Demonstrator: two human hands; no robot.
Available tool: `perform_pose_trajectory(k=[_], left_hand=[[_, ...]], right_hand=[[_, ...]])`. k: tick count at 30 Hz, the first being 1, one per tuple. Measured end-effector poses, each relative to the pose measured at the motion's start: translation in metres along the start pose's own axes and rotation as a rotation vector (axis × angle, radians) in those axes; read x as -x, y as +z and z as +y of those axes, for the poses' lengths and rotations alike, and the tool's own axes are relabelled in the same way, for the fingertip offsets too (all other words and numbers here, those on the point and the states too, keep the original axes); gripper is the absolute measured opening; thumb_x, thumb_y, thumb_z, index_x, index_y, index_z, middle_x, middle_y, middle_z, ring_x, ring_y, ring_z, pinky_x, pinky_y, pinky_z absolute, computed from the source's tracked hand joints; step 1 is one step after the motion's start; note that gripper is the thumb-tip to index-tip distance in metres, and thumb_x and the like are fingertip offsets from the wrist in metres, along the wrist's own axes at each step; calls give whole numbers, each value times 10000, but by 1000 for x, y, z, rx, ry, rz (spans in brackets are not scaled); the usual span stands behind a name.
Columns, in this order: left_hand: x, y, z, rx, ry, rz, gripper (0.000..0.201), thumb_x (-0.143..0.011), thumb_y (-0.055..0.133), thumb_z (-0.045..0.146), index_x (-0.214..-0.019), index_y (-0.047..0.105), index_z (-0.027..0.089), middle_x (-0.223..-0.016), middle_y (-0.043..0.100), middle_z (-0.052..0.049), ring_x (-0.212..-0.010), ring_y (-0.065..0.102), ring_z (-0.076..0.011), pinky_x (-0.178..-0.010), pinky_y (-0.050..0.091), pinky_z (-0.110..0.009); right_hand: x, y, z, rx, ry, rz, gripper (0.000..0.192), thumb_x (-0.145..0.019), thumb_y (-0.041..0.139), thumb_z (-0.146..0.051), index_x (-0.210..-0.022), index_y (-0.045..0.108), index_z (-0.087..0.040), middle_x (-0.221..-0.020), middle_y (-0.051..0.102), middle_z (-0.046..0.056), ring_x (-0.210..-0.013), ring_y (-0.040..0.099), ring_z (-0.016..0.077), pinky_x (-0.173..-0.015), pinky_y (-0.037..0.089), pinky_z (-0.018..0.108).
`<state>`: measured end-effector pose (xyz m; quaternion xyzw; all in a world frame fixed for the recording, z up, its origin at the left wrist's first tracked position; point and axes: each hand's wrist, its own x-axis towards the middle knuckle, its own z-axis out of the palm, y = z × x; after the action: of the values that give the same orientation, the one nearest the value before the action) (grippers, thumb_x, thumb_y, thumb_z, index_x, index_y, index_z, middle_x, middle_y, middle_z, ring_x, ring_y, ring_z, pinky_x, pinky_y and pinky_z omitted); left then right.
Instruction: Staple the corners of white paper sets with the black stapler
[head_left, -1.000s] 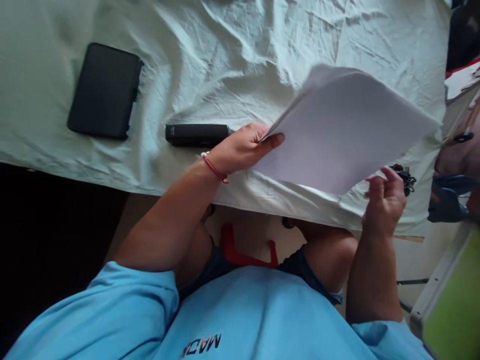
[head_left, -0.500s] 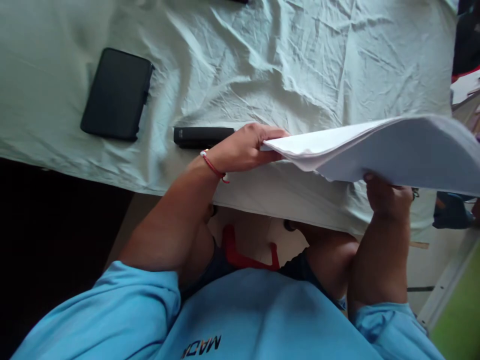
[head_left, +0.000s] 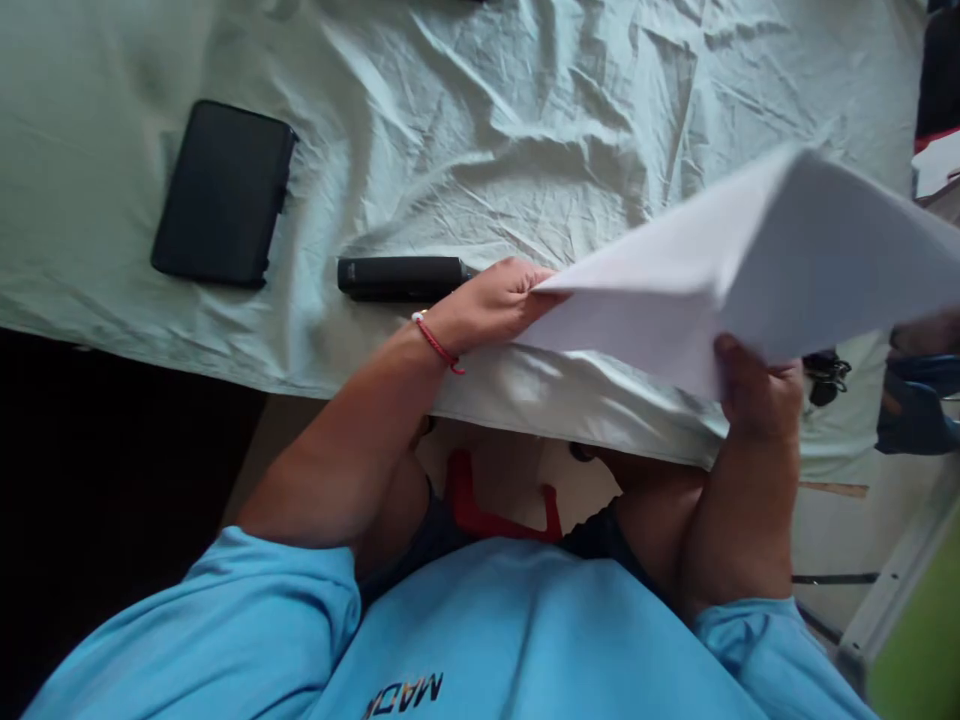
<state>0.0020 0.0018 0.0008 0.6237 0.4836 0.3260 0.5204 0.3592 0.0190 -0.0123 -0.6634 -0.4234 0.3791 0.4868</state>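
Observation:
White paper sheets (head_left: 652, 270) are held up over the front right of the cloth-covered table, bent along a ridge and smeared by motion. At their left corner, my left hand (head_left: 502, 300) pinches them between thumb and fingers; a red string bracelet circles that wrist. My right hand (head_left: 757, 385) grips the lower edge with its thumb on the near face, while its fingers are mostly hidden behind. Just beyond my left wrist lies a black oblong device (head_left: 401, 278), its right end partly covered by my hand.
A black flat case (head_left: 225, 192) rests on the wrinkled pale cloth (head_left: 465, 130) at the left. Dark small items with a cord (head_left: 827, 375) lie right of my right hand. Below the table edge is a red chair part (head_left: 469, 500). A blurred hand (head_left: 926, 335) shows at the far right.
The paper's middle has risen into a sharper fold, and its lower face now shows toward me. My right hand has shifted slightly left, uncovering the dark corded items.

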Motion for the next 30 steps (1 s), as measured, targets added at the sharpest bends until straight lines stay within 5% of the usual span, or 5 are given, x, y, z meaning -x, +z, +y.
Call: perform_pose_trajectory(k=[9,19,23,27,30], left_hand=[[0,3,-4,-90,-166,149,138,-987,566,253,-872,615,197,-884,685,-43,-788,606,-189,-710,492,-301],[19,14,13,-323,-70,426,282,-1003,611,271,-1265,670,184,-1184,807,-92,-1088,765,-252,-984,593,-404],[35,0,23,-321,67,642,242,-1112,522,372,-1163,701,218,-1084,813,-50,-954,775,-206,-861,607,-364],[37,-26,13,-409,-16,891,211,-1130,493,313,-1104,667,197,-1040,802,-16,-958,747,-201,-915,564,-374],[34,-40,0,-520,-123,844,199,-1083,541,341,-1043,686,210,-1060,810,-22,-982,732,-215,-943,543,-378]], right_hand=[[5,-2,2,77,231,-56,613,-453,1040,-475,-920,800,-160,-961,804,76,-686,683,153,-555,539,245],[12,-5,-5,124,323,-39,628,-445,1036,-531,-892,754,-192,-735,713,-2,-445,475,86,-305,243,220],[14,-2,-6,130,342,-26,631,-425,1049,-509,-873,745,-186,-715,712,-2,-432,485,93,-289,236,222],[18,1,-9,122,348,-46,613,-478,1038,-521,-893,745,-177,-669,685,-14,-374,432,84,-260,175,224],[20,6,-10,93,345,-57,640,-476,1038,-510,-943,751,-180,-705,705,-15,-380,465,94,-257,199,219]])
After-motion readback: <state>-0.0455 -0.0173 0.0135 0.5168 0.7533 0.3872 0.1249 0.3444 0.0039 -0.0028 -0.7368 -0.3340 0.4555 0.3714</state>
